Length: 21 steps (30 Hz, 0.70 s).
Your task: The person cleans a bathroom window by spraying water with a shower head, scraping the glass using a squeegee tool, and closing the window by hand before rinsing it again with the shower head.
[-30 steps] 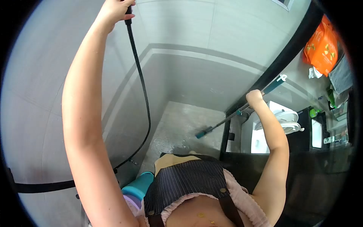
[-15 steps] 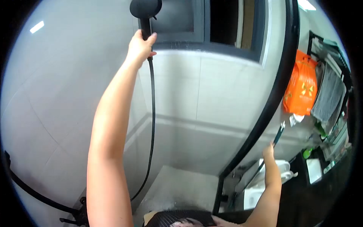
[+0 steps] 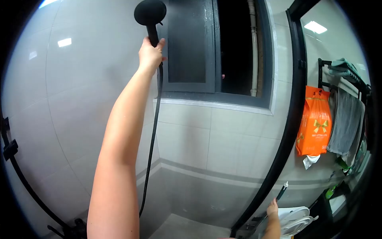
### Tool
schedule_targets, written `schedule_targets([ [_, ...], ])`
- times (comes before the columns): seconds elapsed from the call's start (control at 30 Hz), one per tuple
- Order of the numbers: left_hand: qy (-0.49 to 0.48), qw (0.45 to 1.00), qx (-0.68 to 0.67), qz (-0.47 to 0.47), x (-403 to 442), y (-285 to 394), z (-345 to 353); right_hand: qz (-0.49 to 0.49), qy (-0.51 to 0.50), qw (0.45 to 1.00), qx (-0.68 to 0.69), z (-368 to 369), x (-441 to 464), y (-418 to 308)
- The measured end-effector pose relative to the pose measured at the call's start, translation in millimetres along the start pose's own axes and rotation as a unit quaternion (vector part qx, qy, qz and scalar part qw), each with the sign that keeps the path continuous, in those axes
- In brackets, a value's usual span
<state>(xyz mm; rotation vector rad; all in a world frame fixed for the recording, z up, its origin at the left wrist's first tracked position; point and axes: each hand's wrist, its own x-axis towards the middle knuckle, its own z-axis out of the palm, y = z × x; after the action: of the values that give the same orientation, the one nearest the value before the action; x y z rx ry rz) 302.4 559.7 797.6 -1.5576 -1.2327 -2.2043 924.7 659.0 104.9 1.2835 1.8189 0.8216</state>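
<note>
The left arm reaches up and forward, nearly straight, and the left hand [image 3: 150, 55] is wrapped around the handle of a black handheld shower head [image 3: 150, 12]. The shower head is raised at the top of the view, just beside the window [image 3: 187, 51], with its black hose [image 3: 152, 137] hanging down past the forearm. The right hand [image 3: 272, 208], low on the far side, is closed around a pole handle [image 3: 282, 191] with a pale tip; its lower end cannot be made out.

Compared with a second ago, the view has tilted upward: the shower head and window now show, while the pole's teal head on the floor and the person's striped apron have gone out of sight.

Pale tiled walls [image 3: 181, 137] meet a grey floor [image 3: 183, 229] at the bottom edge. Beyond the black frame [image 3: 297, 91], an orange packet [image 3: 315, 123] hangs by a grey towel [image 3: 344, 123], above a white toilet seat [image 3: 296, 219] and green bottle [image 3: 330, 193].
</note>
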Motion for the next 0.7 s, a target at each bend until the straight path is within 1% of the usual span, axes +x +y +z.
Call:
schedule_targets([
  [0.03, -0.004, 1.000, 0.002, 0.002, -0.4, 3.9, 1.8, 0.030, 0.033, 0.999, -0.028, 1.1, 0.4, 2.5],
  [0.1, 0.002, 1.000, -0.006, 0.002, -2.5, 9.3, 3.6, 0.042, 0.032, 0.998, -0.019, 3.1, 4.4, 17.2],
  [0.17, 0.002, 1.000, -0.007, 0.009, -0.3, 10.5, 7.9, 0.175, 0.178, 0.968, -0.032, 4.9, 5.9, 27.0],
  [0.2, 0.006, 1.000, -0.018, 0.014, 0.0, 11.6, 9.6, 0.172, 0.177, 0.969, -0.029, 8.6, 7.3, 28.0],
  [0.27, 0.008, 0.999, -0.029, 0.019, 1.3, 13.8, 11.8, 0.204, 0.214, 0.952, 0.076, 13.5, 14.0, 29.0],
  [0.3, 0.015, 0.999, -0.035, 0.023, 1.9, 14.9, 12.2, 0.203, 0.213, 0.953, 0.077, 11.2, 12.2, 30.8],
  [0.37, 0.021, 0.999, -0.040, 0.027, 4.1, 19.8, 13.4, 0.142, 0.262, 0.944, 0.143, 3.5, 3.3, 41.3],
  [0.4, 0.034, 0.996, -0.063, 0.050, 5.4, 23.4, 13.4, 0.142, 0.263, 0.943, 0.144, 0.0, -0.9, 47.9],
  [0.43, 0.048, 0.992, -0.087, 0.072, 9.4, 23.5, 14.4, 0.202, 0.315, 0.907, 0.195, -3.0, -5.2, 55.6],
  [0.47, 0.042, 0.990, -0.105, 0.088, 14.8, 24.6, 12.4, 0.259, 0.364, 0.861, 0.243, -5.6, -11.1, 63.7],
  [0.5, 0.041, 0.990, -0.104, 0.089, 18.6, 26.0, 10.4, 0.259, 0.364, 0.861, 0.243, -18.6, -23.5, 70.7],
  [0.53, 0.043, 0.988, -0.108, 0.100, 20.9, 28.7, 9.3, 0.426, 0.356, 0.769, 0.317, -38.8, -36.2, 76.6],
  [0.57, 0.043, 0.987, -0.111, 0.111, 23.3, 31.2, 6.6, 0.576, 0.331, 0.645, 0.377, -53.7, -41.7, 84.1],
  [0.63, 0.058, 0.986, -0.130, 0.087, 29.7, 29.2, 4.7, 0.639, 0.458, 0.487, 0.380, -32.3, -37.5, 90.5],
  [0.67, 0.013, 0.993, -0.104, 0.060, 34.2, 23.6, -1.5, 0.640, 0.489, 0.427, 0.412, -15.8, -36.2, 90.6],
  [0.7, -0.026, 0.995, -0.053, 0.080, 50.5, 9.4, -11.7, 0.633, 0.435, 0.312, 0.559, -8.8, -36.9, 88.6],
])
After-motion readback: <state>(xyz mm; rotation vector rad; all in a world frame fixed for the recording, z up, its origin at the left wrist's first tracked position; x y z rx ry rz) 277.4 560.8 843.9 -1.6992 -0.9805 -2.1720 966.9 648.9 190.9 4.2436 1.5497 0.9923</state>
